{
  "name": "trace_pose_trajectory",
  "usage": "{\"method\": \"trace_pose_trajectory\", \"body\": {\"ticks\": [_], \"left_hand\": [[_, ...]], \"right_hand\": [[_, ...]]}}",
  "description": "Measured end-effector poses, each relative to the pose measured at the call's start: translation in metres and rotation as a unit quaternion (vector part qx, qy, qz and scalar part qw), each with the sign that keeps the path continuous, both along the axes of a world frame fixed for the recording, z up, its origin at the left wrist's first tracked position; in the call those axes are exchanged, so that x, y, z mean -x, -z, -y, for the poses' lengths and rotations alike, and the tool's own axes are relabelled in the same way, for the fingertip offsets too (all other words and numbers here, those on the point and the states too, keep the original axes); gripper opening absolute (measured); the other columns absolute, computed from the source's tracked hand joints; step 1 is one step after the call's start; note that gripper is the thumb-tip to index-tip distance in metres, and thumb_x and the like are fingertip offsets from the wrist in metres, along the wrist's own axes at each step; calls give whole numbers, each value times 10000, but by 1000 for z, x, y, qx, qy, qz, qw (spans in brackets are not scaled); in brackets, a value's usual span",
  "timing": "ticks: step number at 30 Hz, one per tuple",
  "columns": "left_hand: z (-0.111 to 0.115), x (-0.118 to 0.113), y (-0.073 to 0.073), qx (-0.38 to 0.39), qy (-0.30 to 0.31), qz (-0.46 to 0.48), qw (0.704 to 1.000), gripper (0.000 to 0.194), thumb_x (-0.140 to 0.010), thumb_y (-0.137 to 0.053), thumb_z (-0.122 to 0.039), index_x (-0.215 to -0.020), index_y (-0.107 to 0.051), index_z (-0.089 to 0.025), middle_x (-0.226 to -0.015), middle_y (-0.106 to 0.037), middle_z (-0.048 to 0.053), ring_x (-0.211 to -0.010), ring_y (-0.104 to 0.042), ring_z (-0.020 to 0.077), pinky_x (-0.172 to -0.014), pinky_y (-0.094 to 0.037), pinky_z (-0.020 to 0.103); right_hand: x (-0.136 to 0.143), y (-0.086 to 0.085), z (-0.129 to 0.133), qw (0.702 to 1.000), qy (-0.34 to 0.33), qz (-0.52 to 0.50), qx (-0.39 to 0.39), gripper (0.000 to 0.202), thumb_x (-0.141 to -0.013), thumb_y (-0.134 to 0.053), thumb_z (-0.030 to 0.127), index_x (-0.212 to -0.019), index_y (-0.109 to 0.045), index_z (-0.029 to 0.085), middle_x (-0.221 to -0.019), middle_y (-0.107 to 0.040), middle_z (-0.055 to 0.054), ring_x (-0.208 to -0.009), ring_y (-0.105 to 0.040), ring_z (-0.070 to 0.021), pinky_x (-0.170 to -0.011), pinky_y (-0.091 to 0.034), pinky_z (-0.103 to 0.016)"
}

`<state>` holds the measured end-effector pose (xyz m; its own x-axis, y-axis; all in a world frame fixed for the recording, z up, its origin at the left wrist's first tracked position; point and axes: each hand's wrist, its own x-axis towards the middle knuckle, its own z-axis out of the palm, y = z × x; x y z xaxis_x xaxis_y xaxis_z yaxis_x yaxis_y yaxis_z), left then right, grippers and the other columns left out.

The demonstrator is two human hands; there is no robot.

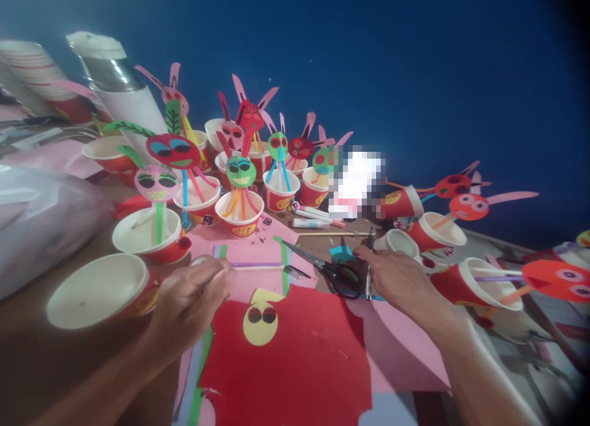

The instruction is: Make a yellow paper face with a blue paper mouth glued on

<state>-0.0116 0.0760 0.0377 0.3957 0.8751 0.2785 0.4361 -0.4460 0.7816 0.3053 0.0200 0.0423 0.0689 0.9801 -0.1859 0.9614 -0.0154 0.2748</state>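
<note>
My left hand is closed, fingers pinched at the end of a thin purple-and-white stick; just beyond its far end lies a small dark-tipped piece. A black marker is under the fingers of my right hand, which are closed on it. Beside that hand lie black-handled scissors, their blades pointing left. Between my hands, a yellow paper face with dark oval eyes rests on a cut red paper sheet. Pink sheets lie underneath.
Red-and-white paper cups holding paper-faced straw figures stand across the back. Several cups lie tipped at the right. A flask, stacked cups and a plastic bag are at the left. More markers lie behind the scissors.
</note>
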Motion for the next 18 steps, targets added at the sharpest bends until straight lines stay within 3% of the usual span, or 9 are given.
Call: {"method": "trace_pose_trajectory", "body": {"ticks": [3, 7, 18], "left_hand": [[-1, 0, 0, 24, 34, 4, 999, 355, -898, -353, -283, -557, -409, -202, -513, -437, -20, -510, -425, 119, -514, -334, 264], [-2, 2, 0, -1, 56, -27, 998, 314, -885, -375, -240, -575, -416, -203, -556, -464, -14, -560, -444, 129, -561, -346, 268], [0, 0, 0, -50, 60, -62, 995, 285, -871, -399, -216, -588, -422, -201, -563, -470, -25, -545, -433, 121, -565, -339, 263]], "right_hand": [[6, -3, 2, 1000, 9, -6, 18, 411, -761, -416, 33, -1088, -577, 224, -720, -678, -75, -659, -629, -226, -496, -255, -273], [8, -4, 4, 999, 32, -8, 40, 438, -763, -412, 23, -1129, -554, 216, -734, -694, -85, -644, -642, -238, -482, -272, -267], [-6, -5, 13, 997, 38, -25, 60, 396, -766, -458, 79, -1083, -593, 276, -733, -706, -53, -627, -649, -230, -455, -231, -259]]}}
